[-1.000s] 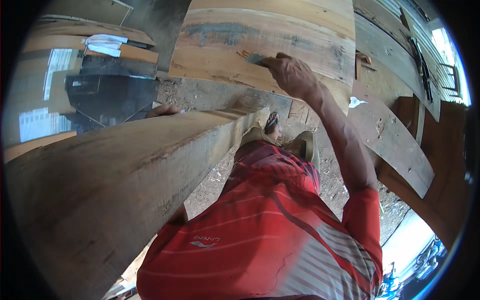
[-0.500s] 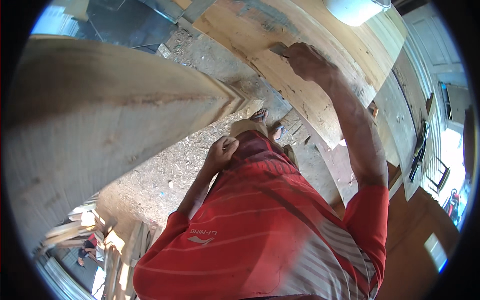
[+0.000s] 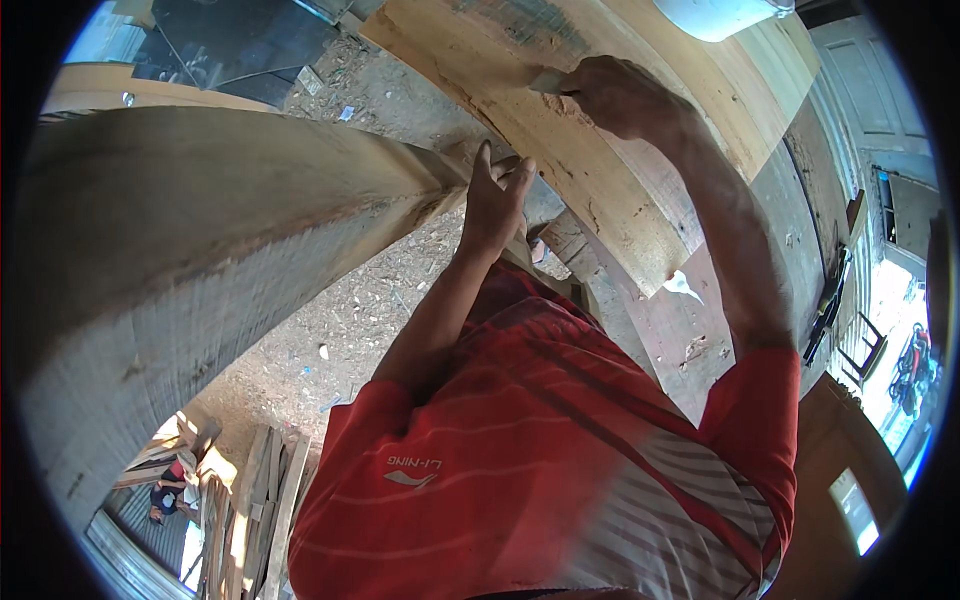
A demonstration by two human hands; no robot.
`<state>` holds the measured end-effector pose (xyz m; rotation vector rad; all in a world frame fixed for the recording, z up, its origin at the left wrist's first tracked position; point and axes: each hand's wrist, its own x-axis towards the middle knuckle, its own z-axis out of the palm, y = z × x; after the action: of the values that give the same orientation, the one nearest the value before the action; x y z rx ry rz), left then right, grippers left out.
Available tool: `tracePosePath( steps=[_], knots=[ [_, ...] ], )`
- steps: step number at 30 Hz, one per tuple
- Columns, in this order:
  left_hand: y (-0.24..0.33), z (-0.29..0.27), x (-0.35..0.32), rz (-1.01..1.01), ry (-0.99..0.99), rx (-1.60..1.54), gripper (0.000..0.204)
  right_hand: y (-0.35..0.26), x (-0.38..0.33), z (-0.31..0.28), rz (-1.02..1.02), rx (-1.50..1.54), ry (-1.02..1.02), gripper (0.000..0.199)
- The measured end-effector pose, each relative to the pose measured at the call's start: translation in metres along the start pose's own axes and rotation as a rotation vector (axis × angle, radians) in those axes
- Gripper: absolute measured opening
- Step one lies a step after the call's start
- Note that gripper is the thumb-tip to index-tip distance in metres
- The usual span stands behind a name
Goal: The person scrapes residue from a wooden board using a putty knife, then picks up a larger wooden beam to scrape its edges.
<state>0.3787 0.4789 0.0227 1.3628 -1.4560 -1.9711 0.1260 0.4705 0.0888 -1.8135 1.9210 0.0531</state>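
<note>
My right hand is closed around a putty knife, its flat blade against the top face of a wide wooden board. The handle is mostly hidden in my fist. Reddish-brown filler or dust marks the wood around the blade, and a darker grey patch lies farther up the board. My left hand is raised beside the board's near left edge, thumb and fingers apart, with nothing seen in it. Whether its fingertips touch the edge I cannot tell.
A thick wooden post fills the left side. On the board's far end stands a white bucket. Timber offcuts lie lower left, near a distant person. Another worktop extends under the board at the right.
My left hand has risen from beside my waist up to the board's near edge, its fingers spreading. The putty knife has shifted slightly left and up along the board.
</note>
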Motion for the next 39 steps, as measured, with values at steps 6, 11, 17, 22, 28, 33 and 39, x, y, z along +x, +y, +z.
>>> tracePosePath(
  steps=[6,11,17,22,28,33,39],
  knots=[
    [0.011,-0.002,0.027,-0.006,-0.004,-0.144,0.092,0.010,0.004,0.016,-0.167,-0.032,0.169,0.028],
    [-0.011,-0.010,0.057,0.195,-0.081,-0.156,0.077,0.011,-0.006,-0.006,-0.137,-0.083,0.101,0.028],
    [-0.015,-0.016,0.063,0.199,-0.116,-0.097,0.075,0.028,-0.012,-0.006,-0.167,-0.066,0.098,0.024],
    [-0.010,-0.017,0.063,0.159,-0.172,-0.134,0.080,0.033,-0.007,-0.008,-0.191,0.032,0.139,0.024],
    [-0.006,-0.020,0.063,0.150,-0.147,-0.061,0.079,0.030,-0.013,-0.018,-0.183,0.072,0.075,0.028],
    [-0.005,-0.023,0.065,0.089,-0.199,-0.117,0.074,0.029,-0.018,-0.003,-0.152,0.135,0.096,0.029],
    [0.003,-0.020,0.061,-0.011,-0.171,-0.162,0.072,-0.006,-0.030,0.001,0.125,0.265,0.269,0.034]
  ],
)
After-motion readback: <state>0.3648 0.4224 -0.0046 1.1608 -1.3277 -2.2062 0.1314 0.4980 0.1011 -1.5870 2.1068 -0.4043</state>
